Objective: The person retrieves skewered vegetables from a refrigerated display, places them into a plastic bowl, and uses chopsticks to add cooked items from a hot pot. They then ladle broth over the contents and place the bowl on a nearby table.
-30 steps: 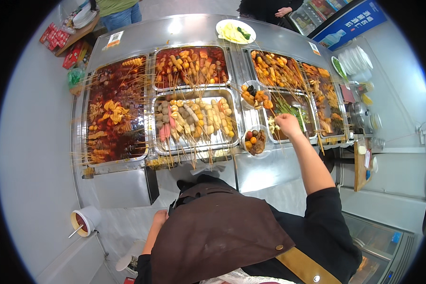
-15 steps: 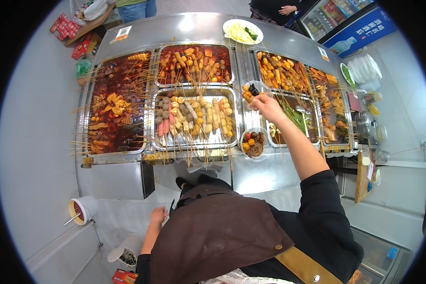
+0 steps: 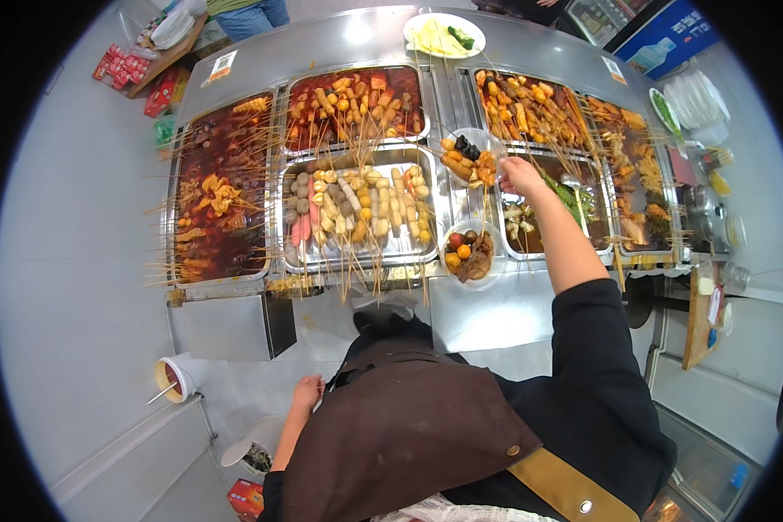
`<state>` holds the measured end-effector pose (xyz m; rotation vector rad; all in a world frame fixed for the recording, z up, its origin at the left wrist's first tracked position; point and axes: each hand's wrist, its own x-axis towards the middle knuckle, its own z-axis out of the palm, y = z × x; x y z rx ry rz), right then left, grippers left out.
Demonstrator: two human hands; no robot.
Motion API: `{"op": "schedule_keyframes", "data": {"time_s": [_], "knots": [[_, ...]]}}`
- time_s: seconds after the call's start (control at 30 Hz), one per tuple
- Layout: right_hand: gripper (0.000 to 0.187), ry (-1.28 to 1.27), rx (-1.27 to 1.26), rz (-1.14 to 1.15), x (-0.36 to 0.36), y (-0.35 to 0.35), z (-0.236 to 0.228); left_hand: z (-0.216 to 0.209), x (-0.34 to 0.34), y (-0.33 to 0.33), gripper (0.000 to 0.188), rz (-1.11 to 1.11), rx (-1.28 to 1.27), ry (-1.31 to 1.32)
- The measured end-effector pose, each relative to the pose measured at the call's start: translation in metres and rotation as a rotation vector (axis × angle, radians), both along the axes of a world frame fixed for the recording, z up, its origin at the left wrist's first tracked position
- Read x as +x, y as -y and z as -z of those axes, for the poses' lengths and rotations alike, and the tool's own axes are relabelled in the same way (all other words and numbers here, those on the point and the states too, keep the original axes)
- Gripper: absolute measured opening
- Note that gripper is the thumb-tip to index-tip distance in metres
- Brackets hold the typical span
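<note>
My right hand [image 3: 519,177] reaches over the counter to the right side of a clear round bowl [image 3: 458,139]. Its fingers are pinched close at the bowl's rim; what lies between them is hidden. In that bowl are orange pieces [image 3: 484,168] and dark black pieces [image 3: 466,147]. Nearer to me, a second clear bowl [image 3: 498,271] contains round balls and brown pieces [image 3: 476,264]. My left hand [image 3: 306,391] hangs low at my side with its fingers curled, and I cannot make out anything in it. Just left of the bowls sits a metal tray [image 3: 370,254] of skewered balls and rolls.
More trays surround the bowls: red broth with skewers [image 3: 220,200] at left, another red tray [image 3: 354,104] behind, and greens [image 3: 570,200] at right. A white oval plate [image 3: 416,19] stands far back. Stacked white plates [image 3: 698,104] stand right. Skewers jut over the tray edges.
My right hand has shifted from above the far bowl to its right rim, uncovering more orange pieces. The view has turned slightly. My left hand stays low with curled fingers.
</note>
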<state>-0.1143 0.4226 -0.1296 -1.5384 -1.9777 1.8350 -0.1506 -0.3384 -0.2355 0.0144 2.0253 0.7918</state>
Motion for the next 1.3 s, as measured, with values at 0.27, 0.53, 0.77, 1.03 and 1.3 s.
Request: {"op": "schedule_keyframes", "data": {"time_s": [0.27, 0.53, 0.77, 1.03, 1.3], "knots": [[0.032, -0.231, 0.159, 0.132, 0.033, 0.018, 0.007, -0.046, -0.006, -0.055, 0.032, -0.029, -0.001, 0.043], [0.037, -0.334, 0.165, 0.185, 0.055, 0.039, -0.011, -0.074, 0.003, -0.152, 0.032, 0.260, 0.176, -0.089], [0.037, -0.394, 0.100, 0.223, 0.049, 0.054, -0.014, -0.107, 0.037, -0.214, 0.033, 0.428, 0.245, -0.051], [0.039, -0.571, -0.033, 0.275, 0.102, 0.066, -0.065, -0.131, 0.070, -0.349, 0.046, 0.123, 0.518, 0.083], [0.041, -0.424, 0.038, 0.337, 0.259, 0.055, -0.110, -0.106, 0.084, -0.443, 0.038, -0.339, 0.451, 0.213]]}}
